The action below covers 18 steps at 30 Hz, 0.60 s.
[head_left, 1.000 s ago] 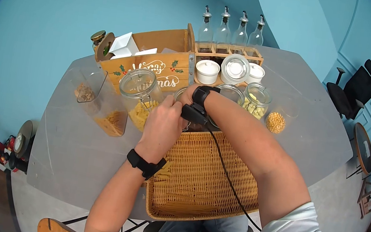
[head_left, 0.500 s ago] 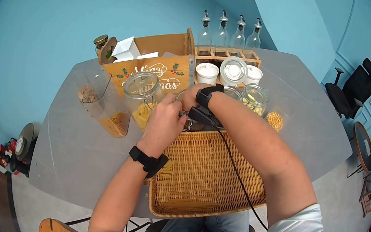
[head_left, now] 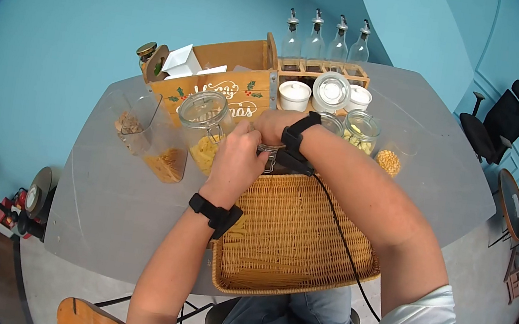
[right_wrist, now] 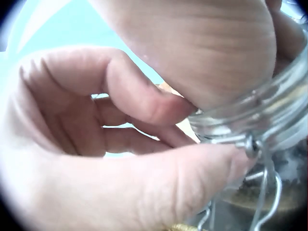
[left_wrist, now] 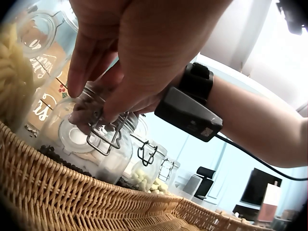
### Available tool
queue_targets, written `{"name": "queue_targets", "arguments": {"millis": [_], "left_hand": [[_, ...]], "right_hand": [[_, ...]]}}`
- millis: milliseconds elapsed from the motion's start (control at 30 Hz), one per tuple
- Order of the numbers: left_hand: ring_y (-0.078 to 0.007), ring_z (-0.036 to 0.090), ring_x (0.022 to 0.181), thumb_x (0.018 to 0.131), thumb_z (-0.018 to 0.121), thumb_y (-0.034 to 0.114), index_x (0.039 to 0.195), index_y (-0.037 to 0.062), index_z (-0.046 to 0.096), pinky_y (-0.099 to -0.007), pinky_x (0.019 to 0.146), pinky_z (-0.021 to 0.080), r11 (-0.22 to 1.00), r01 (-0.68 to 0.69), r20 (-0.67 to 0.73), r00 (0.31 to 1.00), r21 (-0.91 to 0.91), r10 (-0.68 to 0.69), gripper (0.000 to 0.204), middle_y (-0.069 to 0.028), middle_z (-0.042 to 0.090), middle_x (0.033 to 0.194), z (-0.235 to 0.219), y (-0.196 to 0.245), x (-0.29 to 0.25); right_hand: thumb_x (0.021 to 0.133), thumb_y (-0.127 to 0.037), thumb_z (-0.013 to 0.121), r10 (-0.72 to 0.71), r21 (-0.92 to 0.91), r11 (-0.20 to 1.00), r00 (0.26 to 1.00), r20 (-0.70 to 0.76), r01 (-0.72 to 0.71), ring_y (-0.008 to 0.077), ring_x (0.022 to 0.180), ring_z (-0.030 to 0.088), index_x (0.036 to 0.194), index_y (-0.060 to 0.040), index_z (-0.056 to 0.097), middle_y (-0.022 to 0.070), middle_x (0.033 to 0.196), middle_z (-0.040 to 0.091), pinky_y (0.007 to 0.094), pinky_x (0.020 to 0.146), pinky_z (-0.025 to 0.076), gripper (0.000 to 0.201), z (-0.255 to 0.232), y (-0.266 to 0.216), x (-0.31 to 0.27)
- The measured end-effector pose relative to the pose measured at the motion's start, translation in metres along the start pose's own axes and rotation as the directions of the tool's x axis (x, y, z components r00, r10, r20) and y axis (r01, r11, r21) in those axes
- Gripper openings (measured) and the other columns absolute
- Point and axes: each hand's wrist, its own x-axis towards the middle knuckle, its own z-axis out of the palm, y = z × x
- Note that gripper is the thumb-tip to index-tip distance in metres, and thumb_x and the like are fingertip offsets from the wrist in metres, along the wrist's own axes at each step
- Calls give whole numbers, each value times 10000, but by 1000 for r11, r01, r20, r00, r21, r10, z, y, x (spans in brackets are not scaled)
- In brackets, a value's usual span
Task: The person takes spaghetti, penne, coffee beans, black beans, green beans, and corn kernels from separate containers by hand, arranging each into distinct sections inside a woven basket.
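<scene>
The glass jar (left_wrist: 115,161) stands below the grip, mouth up, long axis vertical, clasp (left_wrist: 103,142) facing the basket (head_left: 302,234). The left hand (head_left: 237,161) pinches its rim; the right hand's (head_left: 275,127) hold is hidden.

There're 2 hands (head_left: 234,164), 4 clip-top jars (left_wrist: 118,156), 4 spouted btls (head_left: 315,42), 2 wht pots (head_left: 294,98) & 1 bskt (head_left: 310,229).

The pasta jar (head_left: 203,151) blocks the left of the gripped jar (left_wrist: 113,166), the wicker basket (head_left: 300,227) its near side; free passage runs over the left end of the counter (head_left: 90,211)
</scene>
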Motion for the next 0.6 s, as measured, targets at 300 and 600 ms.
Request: {"name": "queue_targets", "arguments": {"millis": [300,600], "left_hand": [[-355,635,782,740,840,55,995,-44,706,-435,708,519,996,17,44,999,-91,-13,304,-161,621,914,-21,4,-9],[-366,584,1164,774,840,173,1149,8,671,-433,968,487,975,-164,583,782,-147,219,444,-172,612,1196,-39,-7,-89]], "right_hand": [[1013,-258,583,-64,277,955,987,-148,103,344,781,679,877,-18,704,173,811,706,436,733,524,302,-30,-1,-83],[960,-146,589,-81,224,966,975,-207,128,399,832,706,983,35,628,226,887,693,465,750,566,186,123,-54,-103]]}}
